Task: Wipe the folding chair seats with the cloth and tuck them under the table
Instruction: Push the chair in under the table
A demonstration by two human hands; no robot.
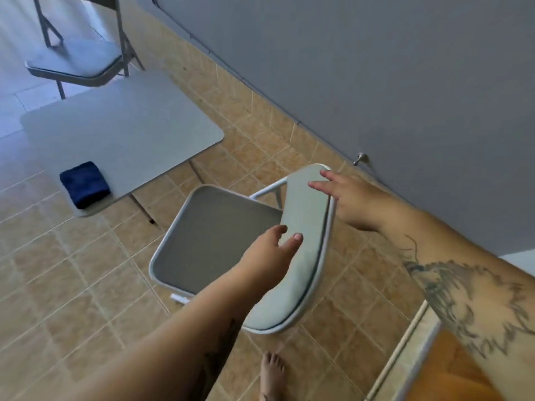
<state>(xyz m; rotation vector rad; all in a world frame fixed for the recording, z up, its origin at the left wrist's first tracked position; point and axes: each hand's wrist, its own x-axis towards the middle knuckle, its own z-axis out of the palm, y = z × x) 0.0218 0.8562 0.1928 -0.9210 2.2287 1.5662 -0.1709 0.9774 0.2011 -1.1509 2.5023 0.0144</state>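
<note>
The tiled floor (pixel 72 285), tan ceramic with pale grout lines, carries everything here, and a flat grey wall (pixel 376 68) runs along its right edge. The surface (pixel 121 125), a smooth grey folding top with rounded corners on thin dark legs, stands at the left; the cloth (pixel 84 184), a folded dark blue towel of soft pile, lies at its near edge, close to the near left corner, untouched by either hand. The near chair (pixel 220 241), a pale metal tube frame with a flat grey padded seat and a curved padded backrest, stands on the floor just off the surface's near right corner, its seat facing the surface. A second chair (pixel 78 62), of darker frame, stands at the far edge of the surface. The left hand (pixel 272 253) rests on the inner face of the backrest, fingers loosely spread, not clamped. The right hand (pixel 347 198) lies on the backrest's top rim, fingers extended and open. Judgement: the step in hand appears to be positioning the near chair by its backrest; whether its seat has been wiped cannot be told. If wiping remains, the next move calls for freeing one hand to fetch the cloth; if not, a steady two-handed push slides the seat beneath the surface, clear of its legs.
</note>
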